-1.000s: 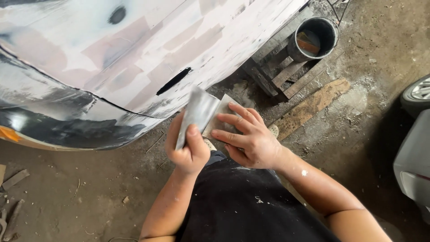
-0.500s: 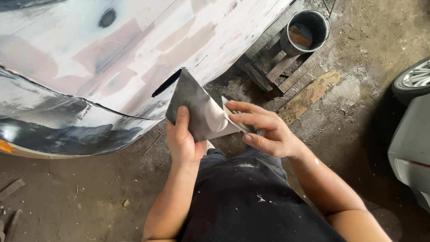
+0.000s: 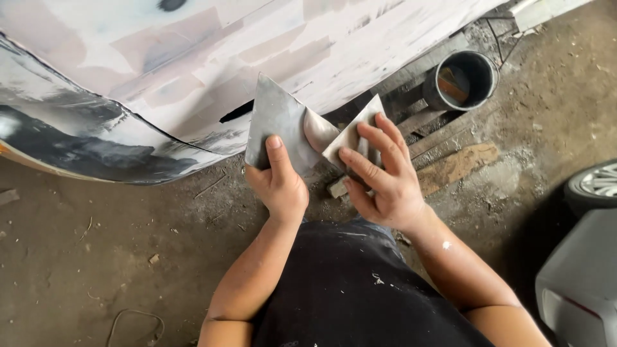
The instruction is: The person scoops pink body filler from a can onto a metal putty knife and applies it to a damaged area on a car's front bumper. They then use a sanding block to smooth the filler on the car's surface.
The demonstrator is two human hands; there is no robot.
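Note:
My left hand [image 3: 280,182] grips a flat grey metal plate [image 3: 273,122], thumb on its face, with a smear of pale filler putty [image 3: 317,132] on its right part. My right hand [image 3: 382,178] holds a smaller spreader blade [image 3: 352,134] under its fingers, its edge against the putty on the plate. Both are held up in front of a large car body panel [image 3: 193,58], patched with pale filler and sanded grey paint, that fills the upper left of the head view.
A dark round can [image 3: 464,80] stands on a wooden pallet [image 3: 427,119] at the upper right. A flat board [image 3: 457,168] lies on the dirt floor beside it. A wheel [image 3: 594,185] and a grey car part [image 3: 581,283] are at the right edge.
The plate has turned from edge-on to face-up in my left hand. My right hand has brought the spreader across onto the putty. The view shifted slightly toward the panel.

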